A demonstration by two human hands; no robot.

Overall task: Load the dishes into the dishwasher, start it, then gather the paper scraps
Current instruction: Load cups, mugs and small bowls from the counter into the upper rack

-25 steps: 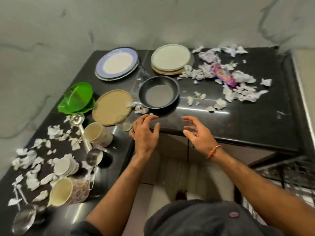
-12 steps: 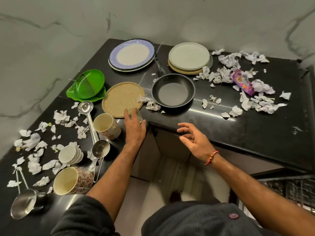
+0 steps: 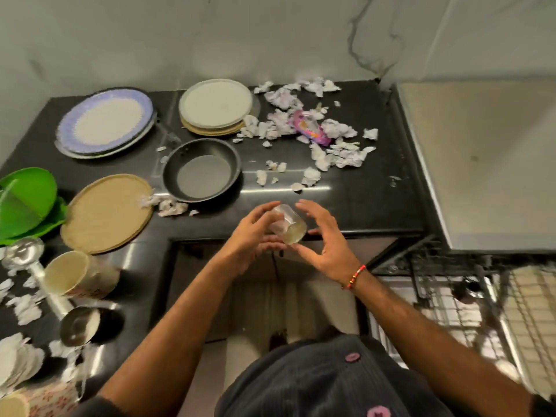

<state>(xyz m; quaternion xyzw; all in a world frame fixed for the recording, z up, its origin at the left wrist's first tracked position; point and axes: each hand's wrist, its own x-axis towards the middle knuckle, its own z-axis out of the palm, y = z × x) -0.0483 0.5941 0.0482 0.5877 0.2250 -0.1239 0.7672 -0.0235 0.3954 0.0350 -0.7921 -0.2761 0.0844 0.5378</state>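
My left hand point(image 3: 251, 236) grips a small clear glass point(image 3: 288, 226), tilted on its side above the front edge of the black counter point(image 3: 361, 200). Just right of the glass, my right hand point(image 3: 326, 243) has its fingers spread and cups the base without closing on it. On the counter lie a black frying pan point(image 3: 202, 170), a purple-rimmed plate point(image 3: 105, 121), a stack of pale plates point(image 3: 216, 106), a tan round plate point(image 3: 108, 212) and a cream mug point(image 3: 78, 278). Torn paper scraps point(image 3: 331, 139) cover the counter's far right, with more scraps point(image 3: 24, 308) at the left.
The pulled-out dishwasher rack point(image 3: 451, 296) sits low on the right, under a white appliance top point(image 3: 487, 164). Green plastic dishes point(image 3: 27, 203), a steel ladle point(image 3: 24, 254), a steel cup point(image 3: 79, 326) and a floral mug point(image 3: 45, 398) crowd the left wing. A pink wrapper point(image 3: 310, 130) lies among the scraps.
My left hand took the glass from beside the tan plate and carried it right to the counter's front edge. My right hand came up beside it. The view swung right.
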